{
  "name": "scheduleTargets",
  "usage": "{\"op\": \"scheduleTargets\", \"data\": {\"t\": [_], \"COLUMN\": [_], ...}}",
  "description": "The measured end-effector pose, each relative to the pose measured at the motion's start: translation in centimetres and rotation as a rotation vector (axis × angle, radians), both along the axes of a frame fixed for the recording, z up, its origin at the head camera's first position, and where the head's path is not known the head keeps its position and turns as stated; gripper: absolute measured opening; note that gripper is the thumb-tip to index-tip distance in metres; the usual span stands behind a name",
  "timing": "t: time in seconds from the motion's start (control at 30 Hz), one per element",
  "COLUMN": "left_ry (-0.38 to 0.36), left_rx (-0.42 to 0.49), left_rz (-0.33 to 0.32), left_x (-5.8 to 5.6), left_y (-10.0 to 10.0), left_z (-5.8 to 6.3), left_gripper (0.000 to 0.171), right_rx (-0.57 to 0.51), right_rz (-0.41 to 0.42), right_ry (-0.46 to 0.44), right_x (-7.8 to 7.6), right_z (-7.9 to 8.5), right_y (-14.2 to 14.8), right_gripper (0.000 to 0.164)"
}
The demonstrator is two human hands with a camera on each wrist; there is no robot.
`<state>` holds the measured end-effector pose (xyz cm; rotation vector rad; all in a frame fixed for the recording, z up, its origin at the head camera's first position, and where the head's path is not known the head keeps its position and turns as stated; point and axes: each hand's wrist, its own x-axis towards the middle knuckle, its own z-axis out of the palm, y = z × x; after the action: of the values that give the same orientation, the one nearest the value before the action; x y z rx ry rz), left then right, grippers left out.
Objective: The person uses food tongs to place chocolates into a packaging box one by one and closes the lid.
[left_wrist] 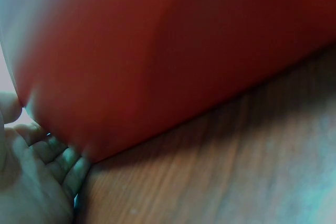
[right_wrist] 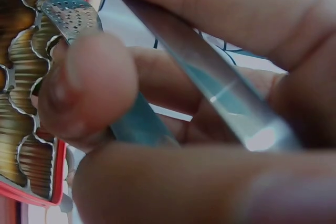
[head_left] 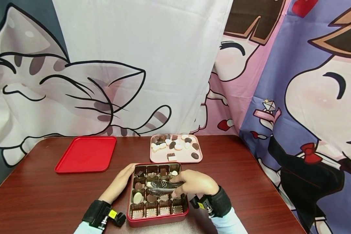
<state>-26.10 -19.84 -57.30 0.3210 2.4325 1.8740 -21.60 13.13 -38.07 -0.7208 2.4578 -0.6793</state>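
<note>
A red chocolate box (head_left: 158, 222) with a divided brown insert stands at the table's near side. Chocolates, among them a white oval one (head_left: 137, 198) and round brown ones, sit in several of its compartments; the nearest row shows bare insert. My left hand (head_left: 122, 180) holds the box at its far left corner, the fingers (left_wrist: 58, 161) bent round that edge. Over the middle of the box my right hand (head_left: 196, 182) grips metal tongs (head_left: 161, 184), whose perforated tip (right_wrist: 73, 17) points left. A small white piece (head_left: 148, 184) shows at the tip; whether it is pinched I cannot tell.
Behind the box lies a pink tray (head_left: 183, 158) with many dark, brown and white chocolates. A flat red tray (head_left: 86, 154) lies at the back left of the brown table (head_left: 38, 198). Printed cloth (head_left: 175, 65) hangs along the back and right.
</note>
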Motion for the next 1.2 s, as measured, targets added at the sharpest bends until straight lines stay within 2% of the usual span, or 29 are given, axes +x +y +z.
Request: {"op": "scheduleTargets", "data": {"t": [0.2,0.33,0.47,0.57,0.67,0.8,0.87,1.07,1.2], "left_ry": [-0.007,-0.004,0.001,0.008,-0.01,-0.05,-0.051,0.005,0.092], "left_rx": [0.047,0.046,0.023,0.015,0.019,0.024,0.024,0.015,0.007], "left_rz": [-0.011,-0.011,-0.005,-0.007,-0.002,0.01,0.009,-0.008,-0.034], "left_x": [-0.1,-0.2,-0.1,-0.1,0.1,0.3,0.3,0.0,0.0], "left_y": [-0.1,-0.1,0.0,0.0,0.1,0.3,0.3,0.0,-0.1], "left_z": [-0.3,-0.4,-0.2,-0.1,0.0,0.2,0.3,-0.1,-0.2], "left_gripper": [0.058,0.057,0.061,0.061,0.068,0.081,0.078,0.059,0.057], "right_rx": [-0.097,-0.189,-0.248,-0.268,-0.3,-0.333,-0.344,-0.36,-0.373], "right_rz": [-0.039,-0.075,-0.076,-0.107,-0.175,-0.292,-0.345,-0.476,-0.553], "right_ry": [-0.023,-0.053,-0.024,-0.012,-0.018,0.001,0.03,0.16,0.231], "right_x": [-0.5,-1.2,-2.0,-2.5,-2.9,-3.6,-4.1,-5.7,-6.7], "right_z": [0.1,0.2,0.3,0.4,0.5,0.1,-0.3,-1.9,-3.1], "right_y": [0.8,2.1,3.7,4.7,5.4,6.0,6.2,6.8,7.2], "right_gripper": [0.05,0.053,0.044,0.035,0.039,0.053,0.055,0.04,0.041]}}
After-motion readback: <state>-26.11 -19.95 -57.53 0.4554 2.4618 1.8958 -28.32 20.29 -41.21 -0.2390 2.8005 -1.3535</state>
